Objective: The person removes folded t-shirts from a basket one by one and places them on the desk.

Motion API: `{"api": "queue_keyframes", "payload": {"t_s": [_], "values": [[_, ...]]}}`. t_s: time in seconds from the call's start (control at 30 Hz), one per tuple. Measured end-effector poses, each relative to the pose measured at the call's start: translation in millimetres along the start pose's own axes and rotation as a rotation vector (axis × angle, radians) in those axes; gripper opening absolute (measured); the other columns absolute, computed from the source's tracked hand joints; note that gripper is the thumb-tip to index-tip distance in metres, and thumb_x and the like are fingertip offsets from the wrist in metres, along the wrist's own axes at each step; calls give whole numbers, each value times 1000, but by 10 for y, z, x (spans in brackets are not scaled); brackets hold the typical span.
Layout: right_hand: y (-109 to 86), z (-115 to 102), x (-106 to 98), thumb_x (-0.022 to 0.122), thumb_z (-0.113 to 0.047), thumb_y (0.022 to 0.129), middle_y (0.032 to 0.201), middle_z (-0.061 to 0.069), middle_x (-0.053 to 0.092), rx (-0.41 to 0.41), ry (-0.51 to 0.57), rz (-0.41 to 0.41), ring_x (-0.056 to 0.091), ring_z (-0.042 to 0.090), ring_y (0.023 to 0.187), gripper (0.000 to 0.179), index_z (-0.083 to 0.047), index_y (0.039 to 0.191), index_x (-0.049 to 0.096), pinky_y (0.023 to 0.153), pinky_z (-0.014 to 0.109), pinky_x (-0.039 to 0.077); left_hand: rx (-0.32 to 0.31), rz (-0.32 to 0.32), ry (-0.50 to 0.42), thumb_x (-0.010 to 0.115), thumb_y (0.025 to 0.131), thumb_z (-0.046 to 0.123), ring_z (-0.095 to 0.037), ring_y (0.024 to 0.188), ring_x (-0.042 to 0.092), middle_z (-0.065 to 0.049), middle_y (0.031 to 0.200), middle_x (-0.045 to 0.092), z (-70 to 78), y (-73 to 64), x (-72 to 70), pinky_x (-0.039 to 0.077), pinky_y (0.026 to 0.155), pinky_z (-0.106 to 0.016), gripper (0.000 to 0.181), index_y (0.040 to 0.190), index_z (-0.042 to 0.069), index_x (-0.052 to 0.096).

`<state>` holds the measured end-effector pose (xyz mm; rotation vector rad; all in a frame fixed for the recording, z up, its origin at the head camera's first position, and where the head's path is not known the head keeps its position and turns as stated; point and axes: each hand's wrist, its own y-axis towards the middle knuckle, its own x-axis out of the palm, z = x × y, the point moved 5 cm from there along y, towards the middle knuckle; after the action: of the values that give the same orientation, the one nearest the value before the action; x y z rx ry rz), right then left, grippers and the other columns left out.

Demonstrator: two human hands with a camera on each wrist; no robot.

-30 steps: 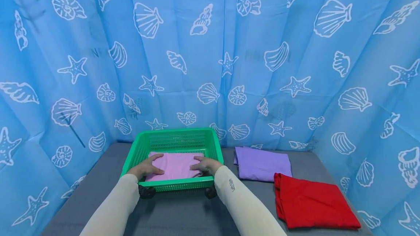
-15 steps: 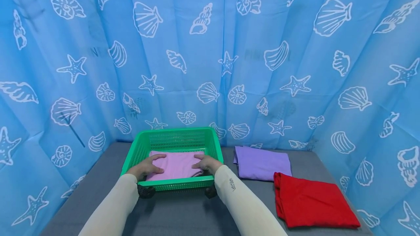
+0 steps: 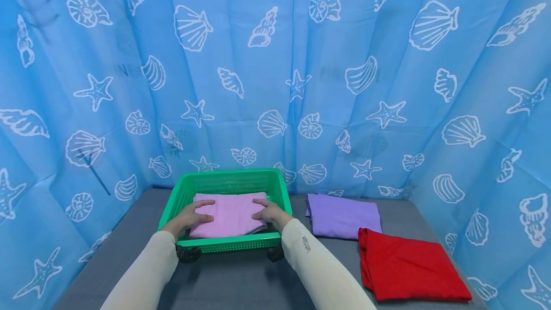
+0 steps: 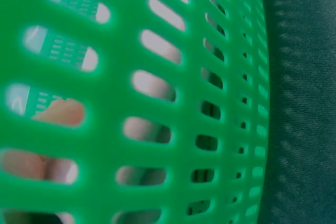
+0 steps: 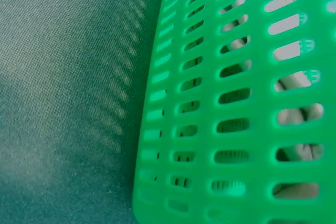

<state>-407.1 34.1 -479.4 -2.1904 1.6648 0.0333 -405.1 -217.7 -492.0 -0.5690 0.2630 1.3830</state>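
Observation:
A folded pink cloth (image 3: pixel 232 215) is inside a green plastic basket (image 3: pixel 232 242) in the head view. At the cloth's left end my left hand (image 3: pixel 187 216) grips it, thumb and one finger showing on top. My right hand (image 3: pixel 274 215) grips the right end in the same way. Both hands reach over the basket's front rim, and their other fingers are hidden. The slotted basket wall (image 4: pixel 113 103) fills much of the left wrist view, with bits of the hand showing through. A similar basket wall (image 5: pixel 205 129) blocks the right wrist view.
Right of the basket lies a folded purple cloth (image 3: pixel 344 216). A folded red cloth (image 3: pixel 409 267) is nearer the front right, close to the purple one. Everything rests on a grey-covered table (image 3: pixel 241 281), and a blue shell-patterned curtain (image 3: pixel 241 147) hangs close behind.
The back edge of the pink cloth has come up a little inside the basket. My left hand has shifted slightly left; the basket and other cloths stay put.

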Motion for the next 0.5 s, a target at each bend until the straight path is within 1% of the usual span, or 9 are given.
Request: {"api": "queue_keyframes", "payload": {"t_s": [0.07,0.13,0.17,0.33,0.4,0.5], "values": [[9,-5,-2,63,1,92,153,27,31,-9,28,14,52,13,70,57,-9,146,48,60,21,43,5,15,-2,72,90,19,-53,140,20,-30,157,17,8,-10,-22,36,103,-66,62,146,12,47],[14,-7,-4,63,2,92,150,26,35,-13,58,29,53,13,71,56,-9,145,48,60,21,44,16,24,-6,72,90,21,-53,139,23,-30,157,18,24,-26,-41,40,101,-63,63,146,12,47],[19,-5,-7,63,2,92,147,27,39,-11,70,37,51,12,68,56,-9,145,49,58,21,43,22,29,-6,72,90,21,-52,138,25,-30,157,19,38,-37,-51,43,99,-61,63,146,11,47],[11,-22,-41,64,2,91,147,26,40,-25,112,68,39,7,50,57,-11,145,50,50,20,37,78,71,-2,74,89,21,-51,133,36,-31,156,22,115,-73,-107,51,92,-51,64,146,8,47],[7,-26,-55,64,2,91,150,25,36,-29,130,73,38,7,48,58,-13,145,50,49,20,36,83,89,-1,74,89,22,-50,134,35,-30,157,21,126,-73,-124,51,93,-51,64,146,9,47],[-6,-37,-70,64,2,91,153,24,34,-39,150,74,38,7,47,58,-15,146,50,47,20,36,75,109,-15,73,90,24,-49,139,28,-29,158,19,122,-74,-144,46,100,-56,64,147,10,46]]}}
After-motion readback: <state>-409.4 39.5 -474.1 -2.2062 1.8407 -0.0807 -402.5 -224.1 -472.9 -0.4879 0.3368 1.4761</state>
